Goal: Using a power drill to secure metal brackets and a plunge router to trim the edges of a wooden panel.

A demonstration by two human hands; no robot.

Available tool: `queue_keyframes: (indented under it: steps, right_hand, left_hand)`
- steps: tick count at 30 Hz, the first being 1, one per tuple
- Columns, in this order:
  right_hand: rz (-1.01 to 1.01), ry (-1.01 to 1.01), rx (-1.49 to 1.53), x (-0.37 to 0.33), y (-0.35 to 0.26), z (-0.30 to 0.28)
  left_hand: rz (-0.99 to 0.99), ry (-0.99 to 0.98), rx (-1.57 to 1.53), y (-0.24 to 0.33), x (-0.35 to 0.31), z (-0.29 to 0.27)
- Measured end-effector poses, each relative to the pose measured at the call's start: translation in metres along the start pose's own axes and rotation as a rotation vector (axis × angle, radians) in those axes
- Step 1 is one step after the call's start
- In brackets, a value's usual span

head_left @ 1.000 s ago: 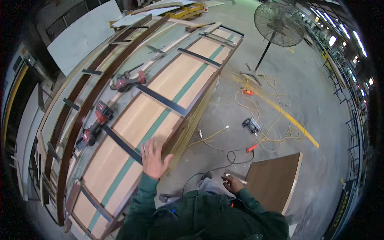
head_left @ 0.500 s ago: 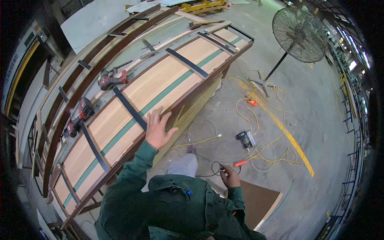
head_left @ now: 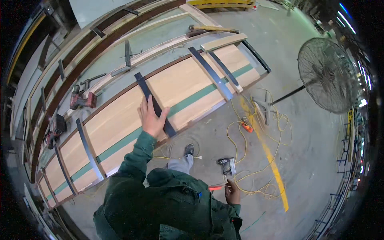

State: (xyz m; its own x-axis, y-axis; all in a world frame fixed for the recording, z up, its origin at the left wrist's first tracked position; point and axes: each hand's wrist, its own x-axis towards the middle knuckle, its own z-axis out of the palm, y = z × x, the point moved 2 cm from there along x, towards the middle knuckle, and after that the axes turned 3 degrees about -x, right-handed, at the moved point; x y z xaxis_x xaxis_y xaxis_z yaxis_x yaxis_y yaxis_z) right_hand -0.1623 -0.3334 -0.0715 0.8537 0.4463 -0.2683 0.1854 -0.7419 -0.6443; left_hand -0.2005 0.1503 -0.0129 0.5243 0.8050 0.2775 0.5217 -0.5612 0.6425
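Note:
A long curved wooden panel point(head_left: 116, 124), pale with a green stripe and dark cross strips, stretches across in front of me. My left hand point(head_left: 153, 120) has its fingers spread over a dark strip point(head_left: 163, 120) near the panel's middle; whether it presses on the strip is hard to tell. Low on the right, my right hand point(head_left: 232, 193) hangs above the floor with curled fingers, and what they hold, if anything, cannot be made out. Beyond that hand a black and silver power tool point(head_left: 227, 165) lies on the concrete. An orange-red object point(head_left: 216, 188) shows beside my jacket.
Two red and black cordless drills point(head_left: 83, 100) point(head_left: 56, 130) and a hammer point(head_left: 214, 29) lie beyond the panel, near a curved brown frame point(head_left: 100, 38). A large pedestal fan point(head_left: 326, 76) stands at right. Yellow cords point(head_left: 256, 188) loop over the floor beside a yellow line point(head_left: 272, 160).
My view has shifted along the panel. My left hand has gone from the panel's near edge to over a dark strip. The dark loop of cable by my right hand no longer shows.

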Motion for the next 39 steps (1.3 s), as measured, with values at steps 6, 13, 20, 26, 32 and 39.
queue_keyframes:
  steps: [6, 13, 20, 26, 32, 39]
  right_hand:
    - [-0.155, -0.007, -0.024, 0.134, -0.038, -0.053]
    - [-0.800, -0.177, 0.146, 0.323, -0.202, -0.098]
    - [-1.524, -0.614, 0.081, 0.394, -0.380, -0.037]
    - [-1.893, -0.883, -0.028, 0.311, -0.410, 0.047]
    - [-2.019, -1.024, -0.142, 0.196, -0.412, 0.109]
    - [-1.997, -1.344, -0.056, 0.011, -0.414, 0.137]
  left_hand:
    - [-0.097, -0.026, 0.153, 0.009, 0.010, 0.027]
    - [-0.111, 0.041, 0.140, 0.031, 0.008, 0.008]
    - [-0.174, 0.159, 0.122, 0.029, -0.011, 0.015]
    - [-0.202, 0.454, 0.130, 0.092, -0.108, -0.012]
    - [-0.592, 0.780, -0.118, 0.113, -0.278, 0.027]
    - [-1.101, 0.590, -0.230, 0.096, -0.422, 0.022]
